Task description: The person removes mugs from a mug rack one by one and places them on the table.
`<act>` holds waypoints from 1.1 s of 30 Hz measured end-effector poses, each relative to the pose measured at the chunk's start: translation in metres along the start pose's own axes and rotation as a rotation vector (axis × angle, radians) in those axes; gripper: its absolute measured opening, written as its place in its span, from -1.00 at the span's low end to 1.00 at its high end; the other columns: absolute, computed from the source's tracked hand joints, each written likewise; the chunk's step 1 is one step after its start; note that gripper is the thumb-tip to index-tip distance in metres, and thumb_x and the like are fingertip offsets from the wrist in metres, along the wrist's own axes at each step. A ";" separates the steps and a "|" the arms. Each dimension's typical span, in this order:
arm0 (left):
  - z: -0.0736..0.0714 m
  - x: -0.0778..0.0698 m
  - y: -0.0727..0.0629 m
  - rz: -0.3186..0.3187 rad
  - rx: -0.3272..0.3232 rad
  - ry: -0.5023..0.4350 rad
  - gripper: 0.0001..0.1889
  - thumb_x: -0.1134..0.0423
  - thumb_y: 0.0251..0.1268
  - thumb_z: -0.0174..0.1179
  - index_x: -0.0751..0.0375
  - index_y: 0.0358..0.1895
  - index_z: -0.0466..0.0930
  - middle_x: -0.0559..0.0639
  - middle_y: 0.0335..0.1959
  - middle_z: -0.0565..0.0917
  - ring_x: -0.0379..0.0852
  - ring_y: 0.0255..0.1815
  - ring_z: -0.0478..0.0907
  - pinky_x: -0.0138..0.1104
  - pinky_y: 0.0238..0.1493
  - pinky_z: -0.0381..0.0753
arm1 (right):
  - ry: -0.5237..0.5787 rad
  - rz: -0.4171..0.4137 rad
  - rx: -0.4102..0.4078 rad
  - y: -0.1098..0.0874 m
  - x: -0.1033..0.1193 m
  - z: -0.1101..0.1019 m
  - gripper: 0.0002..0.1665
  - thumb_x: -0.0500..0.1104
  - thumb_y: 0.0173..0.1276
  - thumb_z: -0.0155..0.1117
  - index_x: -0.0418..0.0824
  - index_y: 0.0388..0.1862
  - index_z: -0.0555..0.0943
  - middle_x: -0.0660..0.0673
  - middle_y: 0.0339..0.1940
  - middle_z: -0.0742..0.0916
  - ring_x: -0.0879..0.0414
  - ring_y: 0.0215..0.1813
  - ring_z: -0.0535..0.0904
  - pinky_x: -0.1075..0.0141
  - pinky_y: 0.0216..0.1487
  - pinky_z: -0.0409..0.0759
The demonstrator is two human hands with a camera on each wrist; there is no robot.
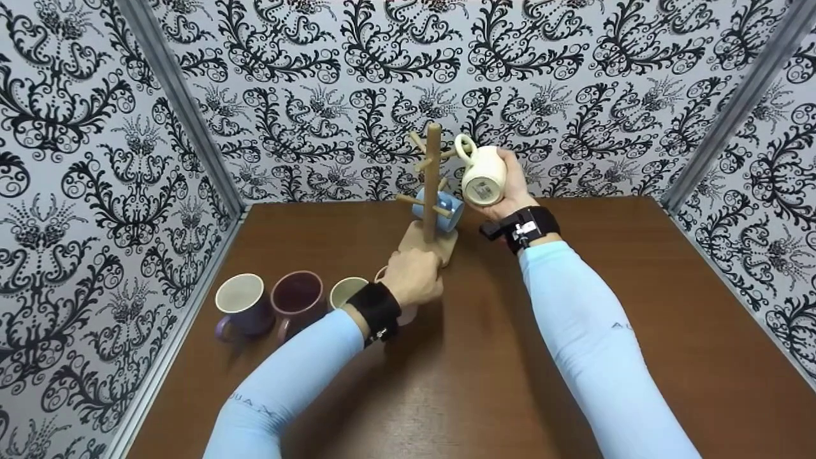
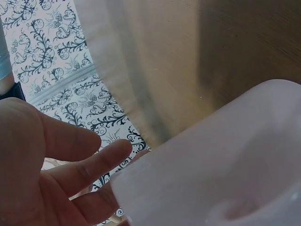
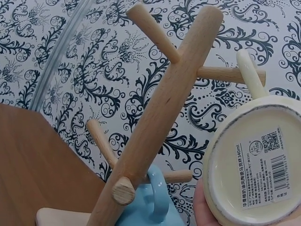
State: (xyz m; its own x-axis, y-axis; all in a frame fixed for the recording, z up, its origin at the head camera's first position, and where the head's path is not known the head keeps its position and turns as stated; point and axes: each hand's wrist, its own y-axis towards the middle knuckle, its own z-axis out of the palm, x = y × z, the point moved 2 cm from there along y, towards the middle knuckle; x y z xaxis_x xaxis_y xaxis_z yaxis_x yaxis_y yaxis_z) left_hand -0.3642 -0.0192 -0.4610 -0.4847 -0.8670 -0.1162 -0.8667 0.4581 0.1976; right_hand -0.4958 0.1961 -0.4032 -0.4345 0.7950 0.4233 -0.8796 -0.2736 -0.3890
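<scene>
My right hand (image 1: 515,182) grips a cream mug (image 1: 486,175) on its side, its labelled base (image 3: 256,165) facing me. The mug's handle (image 3: 250,73) overlaps the end of an upper peg (image 3: 221,74) on the wooden mug tree (image 1: 431,185). A light blue mug (image 1: 449,210) hangs from a lower peg by its handle (image 3: 160,193). Beside the tree's base (image 1: 413,237) is my left hand (image 1: 413,277), overlapping it; its fingers (image 2: 94,169) look fairly straight in the left wrist view. A pale pink mug (image 2: 197,165) stands close below that hand, partly hidden in the head view.
To the left stand a purple mug (image 1: 245,312), a maroon mug (image 1: 298,299) and a green mug (image 1: 347,290), upright in a row; my left wrist partly hides the green one. Patterned walls (image 1: 306,102) enclose the brown table (image 1: 497,382) at the back and sides.
</scene>
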 end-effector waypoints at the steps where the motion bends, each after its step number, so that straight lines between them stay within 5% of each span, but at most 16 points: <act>1: 0.000 0.000 0.000 0.000 -0.002 0.001 -0.83 0.20 0.30 0.26 0.16 -0.29 0.83 0.19 -0.17 0.91 0.32 -0.11 0.87 0.26 -0.05 0.81 | 0.004 0.006 0.005 -0.001 0.001 0.000 -0.40 0.29 0.55 0.35 -0.10 0.30 0.64 -0.18 -0.18 0.84 -0.04 -0.25 0.74 0.10 -0.19 0.69; 12: 0.003 0.000 -0.002 0.001 -0.023 -0.010 -0.80 0.13 0.37 0.29 0.15 -0.30 0.82 0.14 -0.23 0.90 0.25 -0.15 0.88 0.22 -0.06 0.83 | 0.027 0.000 0.009 -0.004 0.002 -0.001 -0.40 0.27 0.56 0.37 -0.04 0.35 0.60 -0.20 -0.12 0.82 -0.04 -0.23 0.75 0.11 -0.19 0.72; 25: 0.000 0.000 -0.005 0.008 -0.048 -0.071 -0.75 0.05 0.40 0.34 0.12 -0.38 0.75 0.14 -0.28 0.88 0.23 -0.13 0.87 0.20 -0.01 0.82 | -0.073 -0.062 0.048 -0.017 0.007 0.003 -0.34 0.32 0.60 0.31 -0.09 0.40 0.60 -0.18 -0.12 0.85 -0.02 -0.21 0.75 0.14 -0.18 0.71; 33: -0.002 0.000 -0.007 0.038 -0.139 -0.135 -0.74 0.10 0.33 0.36 0.14 -0.50 0.70 0.12 -0.41 0.83 0.25 -0.24 0.84 0.21 -0.16 0.80 | -0.141 -0.116 0.024 -0.017 0.006 0.000 -0.42 0.28 0.56 0.34 -0.04 0.33 0.65 -0.17 -0.15 0.86 -0.01 -0.24 0.77 0.13 -0.22 0.70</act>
State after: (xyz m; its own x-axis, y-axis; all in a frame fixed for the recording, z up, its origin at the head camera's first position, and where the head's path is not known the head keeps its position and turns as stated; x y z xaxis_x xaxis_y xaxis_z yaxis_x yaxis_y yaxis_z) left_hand -0.3577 -0.0231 -0.4606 -0.5366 -0.8109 -0.2334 -0.8271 0.4506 0.3359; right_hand -0.4837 0.2054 -0.3940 -0.3512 0.7384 0.5757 -0.9291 -0.1988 -0.3118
